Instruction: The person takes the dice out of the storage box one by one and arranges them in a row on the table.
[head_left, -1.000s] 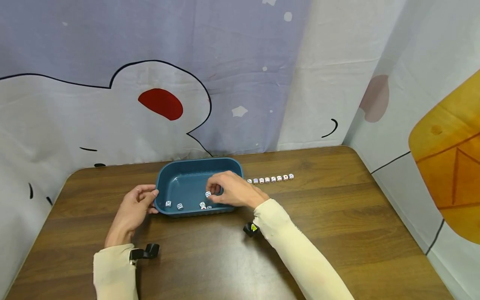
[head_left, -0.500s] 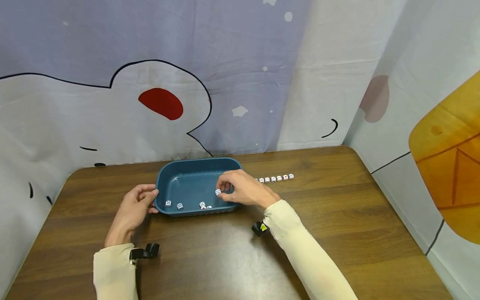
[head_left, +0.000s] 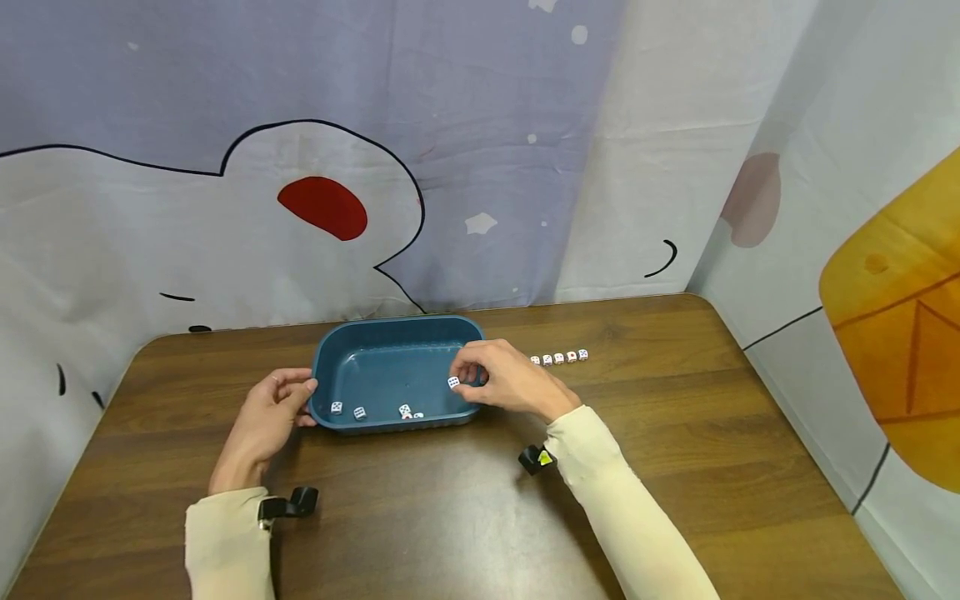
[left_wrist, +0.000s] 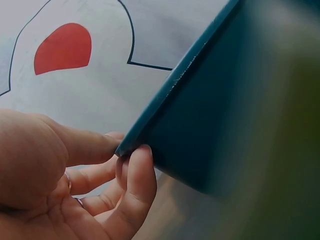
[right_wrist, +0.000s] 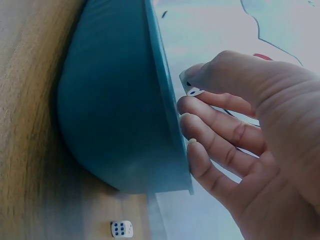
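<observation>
A teal tray stands on the table, its left end rim pinched between thumb and fingers of my left hand. In the left wrist view, the thumb and fingertips of that hand meet at the rim. My right hand is over the tray's right end, pinching a white die between thumb and finger. The right wrist view shows this die mostly covered by the fingertips. Inside the tray, several dice lie near its front wall, among them one die at the left and another die beside it.
Right of the tray, a row of white dice runs along the brown wooden table; my right hand hides its near end. A printed cloth hangs behind the table and along the right side.
My right hand has moved right with the die, from the tray's middle to its right end, covering more of the dice row. My left hand has stayed on the rim.
</observation>
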